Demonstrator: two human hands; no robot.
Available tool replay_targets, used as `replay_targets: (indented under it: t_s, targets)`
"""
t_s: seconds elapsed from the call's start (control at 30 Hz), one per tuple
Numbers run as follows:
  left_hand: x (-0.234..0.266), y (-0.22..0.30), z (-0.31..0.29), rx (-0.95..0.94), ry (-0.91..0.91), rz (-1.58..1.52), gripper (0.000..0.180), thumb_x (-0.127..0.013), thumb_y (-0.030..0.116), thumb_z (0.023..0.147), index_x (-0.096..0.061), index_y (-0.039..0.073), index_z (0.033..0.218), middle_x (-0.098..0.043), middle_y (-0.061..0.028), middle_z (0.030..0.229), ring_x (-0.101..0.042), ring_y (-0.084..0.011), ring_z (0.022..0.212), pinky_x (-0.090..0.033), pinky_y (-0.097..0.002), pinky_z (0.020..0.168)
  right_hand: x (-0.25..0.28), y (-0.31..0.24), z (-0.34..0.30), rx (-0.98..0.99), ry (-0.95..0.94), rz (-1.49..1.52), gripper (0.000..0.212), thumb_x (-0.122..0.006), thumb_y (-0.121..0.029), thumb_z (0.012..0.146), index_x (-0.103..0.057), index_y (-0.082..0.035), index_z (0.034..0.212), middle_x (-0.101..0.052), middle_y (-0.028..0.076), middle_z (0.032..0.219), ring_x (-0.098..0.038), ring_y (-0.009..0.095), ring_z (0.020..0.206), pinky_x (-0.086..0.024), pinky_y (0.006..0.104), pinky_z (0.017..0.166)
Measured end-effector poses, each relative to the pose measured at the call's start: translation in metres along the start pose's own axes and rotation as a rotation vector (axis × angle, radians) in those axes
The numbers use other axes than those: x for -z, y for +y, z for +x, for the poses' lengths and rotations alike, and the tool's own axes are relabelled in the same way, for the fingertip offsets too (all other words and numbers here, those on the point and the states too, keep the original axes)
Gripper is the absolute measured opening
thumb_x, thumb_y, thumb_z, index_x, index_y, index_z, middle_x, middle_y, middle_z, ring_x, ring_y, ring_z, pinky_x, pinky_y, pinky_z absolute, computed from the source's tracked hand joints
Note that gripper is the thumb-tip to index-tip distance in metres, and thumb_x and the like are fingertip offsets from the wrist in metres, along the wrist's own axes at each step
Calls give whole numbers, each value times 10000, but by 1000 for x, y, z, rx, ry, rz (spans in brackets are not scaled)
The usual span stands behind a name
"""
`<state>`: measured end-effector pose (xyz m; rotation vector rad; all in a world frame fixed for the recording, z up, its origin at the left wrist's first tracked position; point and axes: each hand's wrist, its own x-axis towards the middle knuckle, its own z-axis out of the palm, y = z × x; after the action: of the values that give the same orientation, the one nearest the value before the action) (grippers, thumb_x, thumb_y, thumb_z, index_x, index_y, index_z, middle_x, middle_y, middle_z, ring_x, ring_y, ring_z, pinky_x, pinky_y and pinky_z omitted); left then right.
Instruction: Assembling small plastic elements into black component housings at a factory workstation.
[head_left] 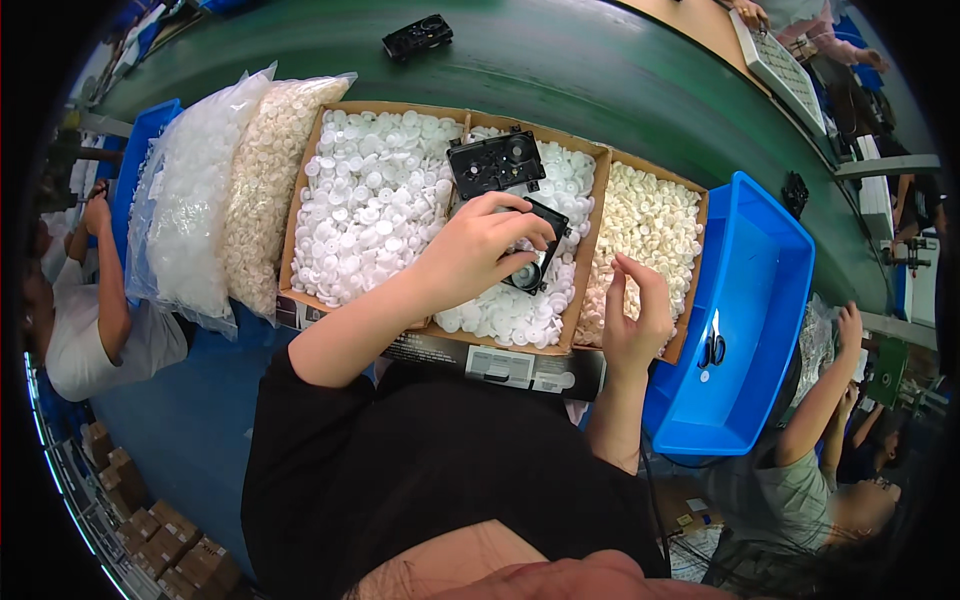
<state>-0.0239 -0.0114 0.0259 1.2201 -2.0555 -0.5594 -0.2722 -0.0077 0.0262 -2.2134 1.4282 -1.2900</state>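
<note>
"One black plastic housing (538, 268) sits under the left hand (490, 240), above white plastic wheels (505, 316) in the middle cardboard box (597, 210). Gripped?"

"Its fingers curl over the housing; whether they grasp it, I can't tell. Another black housing (492, 168) lies just beyond, over the same wheels."

"And the right hand (642, 318)?"

"Thumb and forefinger nearly meet above the cream discs (655, 215); whether they pinch anything, I can't tell."

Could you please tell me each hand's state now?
Left hand: curled at a black housing; grip cannot be told.
Right hand: over cream parts; grip cannot be told.
</note>
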Motion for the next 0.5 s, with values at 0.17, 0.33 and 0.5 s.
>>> replay_targets:
  t_s: [0.17, 0.33, 0.5]
  targets:
    - [-2, 2, -2, 94, -10, -147, 206, -793, 64, 867, -752, 101, 1066, -765, 15, 1083, -609, -249, 1278, -554, -416, 1010, 4, 4, 0, -27, 1, -4, 273, -733, 100, 855, -733, -32, 1094, -731, 128, 974, -690, 303, 865, -545, 387, 776]
    - [-3, -3, -5, 69, 13, -173, 194, -745, 11, 908, -742, 56, 1096, -759, -3, 1121, -643, -237, 1232, -555, -396, 1023, 3, 1, 3, -15, -7, -12, 269, -735, 96, 856, -734, -38, 1090, -727, 122, 970, -683, 302, 866, -540, 383, 773]
    - [23, 6, 4, 233, 112, -350, 275, -719, -25, 919, -709, 37, 1187, -751, -72, 1147, -689, -235, 1162, -532, -367, 1020, -11, -9, 3, 31, -124, 48, 279, -762, 53, 830, -738, -64, 1082, -719, 99, 984, -666, 283, 906, -520, 401, 815]
